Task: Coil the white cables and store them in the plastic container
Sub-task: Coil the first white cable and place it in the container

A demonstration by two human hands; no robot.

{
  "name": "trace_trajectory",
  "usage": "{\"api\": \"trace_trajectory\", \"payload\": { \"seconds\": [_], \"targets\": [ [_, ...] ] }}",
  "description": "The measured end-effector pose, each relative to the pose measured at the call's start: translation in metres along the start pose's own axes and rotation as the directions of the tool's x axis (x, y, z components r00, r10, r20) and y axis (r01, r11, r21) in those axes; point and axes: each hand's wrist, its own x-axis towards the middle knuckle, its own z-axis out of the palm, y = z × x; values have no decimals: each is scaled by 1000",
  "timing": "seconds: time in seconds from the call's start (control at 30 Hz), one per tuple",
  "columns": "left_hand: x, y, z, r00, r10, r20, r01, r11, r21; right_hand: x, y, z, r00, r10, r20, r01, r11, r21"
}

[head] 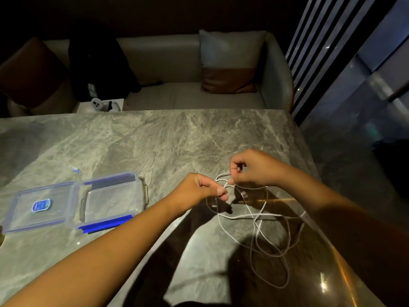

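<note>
A white cable (259, 220) lies in loose tangled loops on the marble table (132, 140), toward the right front. My left hand (199, 187) pinches a strand of it between thumb and fingers. Just to its right, my right hand (250, 167) pinches the same cable near its upper loop. Both hands hover slightly above the tabletop. A clear plastic container (115, 196) with blue latches sits open and empty to the left of my left hand. Its lid (42, 207), with a blue label, lies flat on the container's left side.
A small blue and white piece (76, 170) lies on the table behind the container. Beyond the far table edge stands a grey sofa (177, 94) with cushions and a dark bag (99, 67). The table's right edge drops to a dark floor.
</note>
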Motion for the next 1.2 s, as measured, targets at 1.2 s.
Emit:
{"api": "trace_trajectory", "payload": {
  "seconds": [1.2],
  "targets": [
    [-199,161,-86,805,413,426,-199,865,-461,-15,-260,-18,866,-302,-399,479,731,485]
  ]
}}
